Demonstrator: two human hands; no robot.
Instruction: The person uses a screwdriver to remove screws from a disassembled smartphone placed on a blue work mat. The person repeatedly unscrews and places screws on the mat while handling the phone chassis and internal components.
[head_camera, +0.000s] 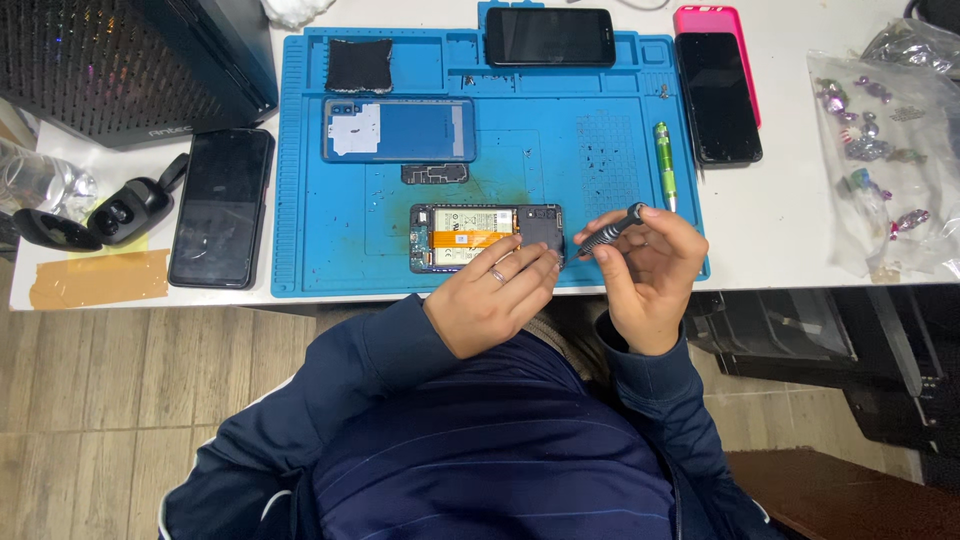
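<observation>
Pinching a small dark screwdriver (611, 230), the right hand (645, 275) aims its tip at the opened phone (485, 238) on the blue repair mat (590, 160). The left hand (495, 300) presses fingers on the phone's edge, holding it steady. Unscrewing seems underway; next needs a careful, straight twist.

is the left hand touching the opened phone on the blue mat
Touching: the head view shows the left hand with fingertips resting on the opened black phone.
</observation>
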